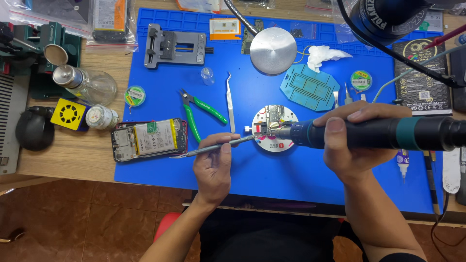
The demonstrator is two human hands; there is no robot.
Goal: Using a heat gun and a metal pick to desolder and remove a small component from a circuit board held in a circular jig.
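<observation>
On the blue mat (160, 167), the right hand (357, 143) grips a hot-air handle (388, 133) aimed at the circuit board (273, 119); the left hand (213, 165) pinches tweezers (213, 147) touching that board

Hot-air handle (388, 133) cut off right; nozzle tip hidden.

Both hands (213, 167) bare, no gloves/rings; forearms uncovered, dark sleeve edge at right elbow, dark clothing below.
</observation>
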